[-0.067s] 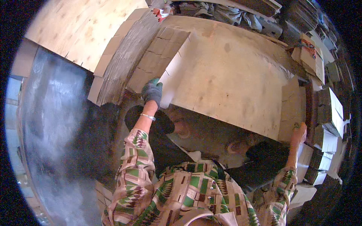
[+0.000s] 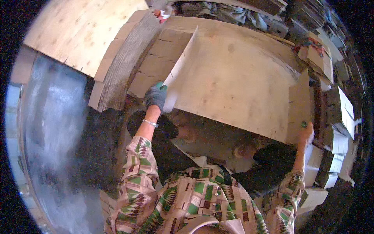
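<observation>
Before me lies a broad tan board (image 2: 230, 82) with wood-like spots. Along its left side a pale slotted cardboard strip (image 2: 184, 58) stands on edge. My left hand (image 2: 156, 96), in a grey glove with green at the fingertips, is closed on the near end of that strip. A second slotted cardboard flap (image 2: 299, 107) rises along the board's right side. At its near end my right hand (image 2: 307, 133) has its fingers bent against the flap, with green showing at one fingertip. The flap partly hides the right fingers.
Left of the strip lie slotted brown cardboard (image 2: 161, 58) and a thick stack of sheets (image 2: 126, 58). Another spotted board (image 2: 82, 31) is at the far left. Bundled cardboard (image 2: 338, 113) crowds the right side. Crumpled grey sheeting (image 2: 237, 15) lies at the back.
The left cardboard strip stands steeper, its far end higher. My right hand has moved slightly away from me along the right flap. The whole view has shifted a little.
</observation>
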`<state>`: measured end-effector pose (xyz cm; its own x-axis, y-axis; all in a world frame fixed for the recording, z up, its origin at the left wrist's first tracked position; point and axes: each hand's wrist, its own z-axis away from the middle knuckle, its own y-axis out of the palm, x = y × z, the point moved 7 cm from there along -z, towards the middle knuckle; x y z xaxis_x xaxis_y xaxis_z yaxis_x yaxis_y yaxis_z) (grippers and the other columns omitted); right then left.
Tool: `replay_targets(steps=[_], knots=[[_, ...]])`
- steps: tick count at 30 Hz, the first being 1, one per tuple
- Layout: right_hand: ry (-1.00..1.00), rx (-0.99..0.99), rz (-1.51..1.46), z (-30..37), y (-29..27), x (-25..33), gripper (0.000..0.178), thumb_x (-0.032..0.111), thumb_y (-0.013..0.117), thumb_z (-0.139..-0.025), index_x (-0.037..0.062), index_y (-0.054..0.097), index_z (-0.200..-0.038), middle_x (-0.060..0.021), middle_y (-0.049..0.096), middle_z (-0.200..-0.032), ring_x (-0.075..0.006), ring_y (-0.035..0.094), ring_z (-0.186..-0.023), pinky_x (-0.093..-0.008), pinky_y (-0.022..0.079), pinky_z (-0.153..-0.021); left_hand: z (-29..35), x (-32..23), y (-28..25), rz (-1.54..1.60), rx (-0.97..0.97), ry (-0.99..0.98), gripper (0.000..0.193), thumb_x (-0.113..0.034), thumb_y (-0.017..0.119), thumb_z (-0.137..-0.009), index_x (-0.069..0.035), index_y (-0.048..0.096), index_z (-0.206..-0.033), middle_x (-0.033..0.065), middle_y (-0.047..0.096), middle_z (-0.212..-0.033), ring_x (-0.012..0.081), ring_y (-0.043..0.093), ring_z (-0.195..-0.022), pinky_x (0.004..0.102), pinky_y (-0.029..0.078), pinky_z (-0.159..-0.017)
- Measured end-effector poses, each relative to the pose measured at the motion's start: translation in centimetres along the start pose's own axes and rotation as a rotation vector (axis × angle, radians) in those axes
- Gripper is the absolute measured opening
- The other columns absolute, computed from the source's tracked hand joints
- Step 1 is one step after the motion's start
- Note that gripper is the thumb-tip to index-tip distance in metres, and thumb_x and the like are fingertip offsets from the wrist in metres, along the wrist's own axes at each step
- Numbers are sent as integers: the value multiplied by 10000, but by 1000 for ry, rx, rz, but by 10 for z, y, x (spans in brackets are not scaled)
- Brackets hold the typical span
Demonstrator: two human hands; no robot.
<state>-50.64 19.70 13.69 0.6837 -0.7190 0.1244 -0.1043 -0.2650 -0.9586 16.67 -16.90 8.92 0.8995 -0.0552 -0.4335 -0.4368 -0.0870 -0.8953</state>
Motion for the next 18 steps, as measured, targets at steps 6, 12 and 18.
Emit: replay_targets(steps=[6, 12, 18], knots=[[196, 158, 91, 13, 45, 13, 373, 119, 646, -842, 115, 689, -1212, -163, 686, -1213, -364, 702, -996, -465, 578, -872, 15, -31, 49, 231, 165, 71, 367, -360, 628, -918, -97, 721, -1157, 224, 719, -1063, 395, 704, -962, 467, 538, -836], [-121, -358, 175, 0, -46, 10, 457, 74, 621, -848, 91, 641, -1304, -179, 654, -1314, -374, 651, -1152, -425, 509, -1019, 38, -93, 73, 164, 280, 162, 380, -417, 678, -901, -113, 752, -1116, 191, 732, -996, 417, 708, -899, 460, 557, -771], [-183, -306, -549, 29, -58, 118, 662, -61, 599, -847, 134, 515, -1474, -204, 739, -1032, -361, 738, -873, -420, 587, -744, 70, -130, 135, 93, 352, 487, 407, -442, 568, -955, -167, 701, -1224, 164, 720, -1130, 387, 688, -1025, 489, 535, -905]])
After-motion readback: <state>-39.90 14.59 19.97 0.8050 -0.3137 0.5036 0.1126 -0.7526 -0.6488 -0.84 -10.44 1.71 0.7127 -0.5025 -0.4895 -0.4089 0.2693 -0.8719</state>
